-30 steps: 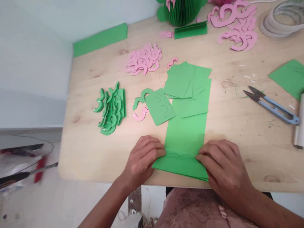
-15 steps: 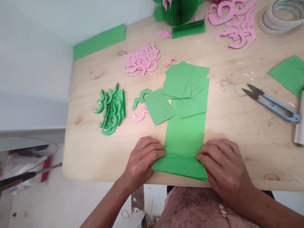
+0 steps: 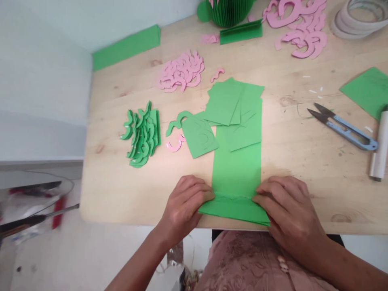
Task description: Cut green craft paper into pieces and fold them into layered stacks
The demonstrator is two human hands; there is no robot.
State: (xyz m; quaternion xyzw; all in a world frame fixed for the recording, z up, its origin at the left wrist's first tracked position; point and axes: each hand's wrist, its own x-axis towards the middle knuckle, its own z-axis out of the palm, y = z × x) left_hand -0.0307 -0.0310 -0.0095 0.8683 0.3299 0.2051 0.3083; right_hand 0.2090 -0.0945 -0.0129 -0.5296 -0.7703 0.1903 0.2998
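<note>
A long green paper sheet lies on the wooden table, its near end folded into a layered band at the front edge. A wavy pencil line runs along the top of that band. My left hand pinches the band's left end between thumb and fingers. At the right end my right hand grips it the same way, fingers bent. Loose green paper pieces cover the far part of the sheet. To their left is a green square with curved lines drawn on it.
Cut green scallops are piled at left, with pink cutouts behind. Blue-handled thread snips and a white marker lie at right. Tape rolls sit at the far right, near a green honeycomb paper ball.
Both hands and the folded band have shifted slightly to the right, the grip unchanged. The view has moved a little, so the table's things appear slightly higher.
</note>
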